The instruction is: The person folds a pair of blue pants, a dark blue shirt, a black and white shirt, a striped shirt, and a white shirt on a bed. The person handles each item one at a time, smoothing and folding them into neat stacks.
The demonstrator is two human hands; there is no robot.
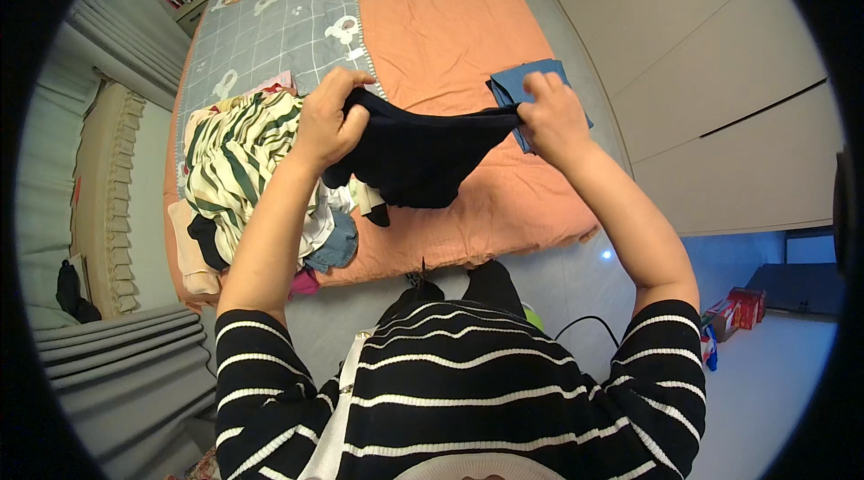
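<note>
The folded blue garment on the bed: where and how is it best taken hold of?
Probably by the near edge of the folded blue garment, coming low from the person's side, fingers under and thumb above: it lies flat on the orange sheet, so pinching every layer together should keep its folds. The right hand, gripping the dark garment, partly hides it.

We list one garment (418,152): plain cloth, black or very dark navy; upper edge stretched sideways, sagging slightly; lower part hanging in loose folds; held up over the bed (450,30), toward its near edge.
</note>
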